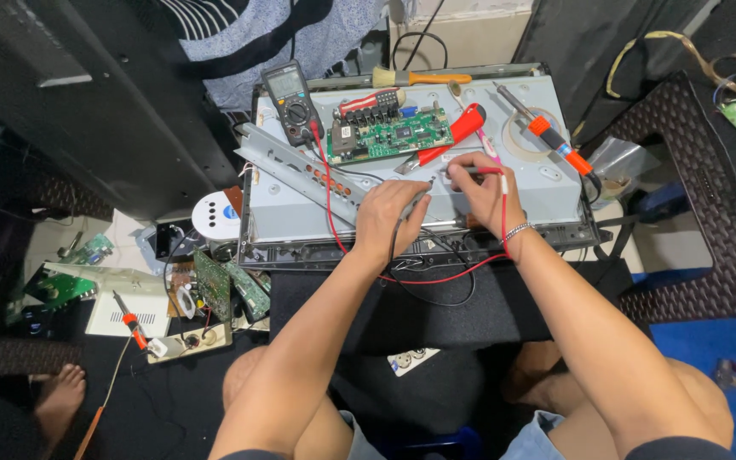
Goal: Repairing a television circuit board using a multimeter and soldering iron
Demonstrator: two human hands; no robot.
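Both hands probe a grey metal chassis (300, 213).
Right hand (487, 192) pinches the red probe (480, 171); left hand (389, 217) grips the black probe (419, 200).

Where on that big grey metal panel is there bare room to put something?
The grey metal panel is bare right of the right hand, below the soldering iron. A smaller patch lies left of the left hand. Around the green circuit board and multimeter it's crowded.

One multimeter (293, 101), two soldering irons (547, 132), one brush (422, 77), two hands (389, 217).
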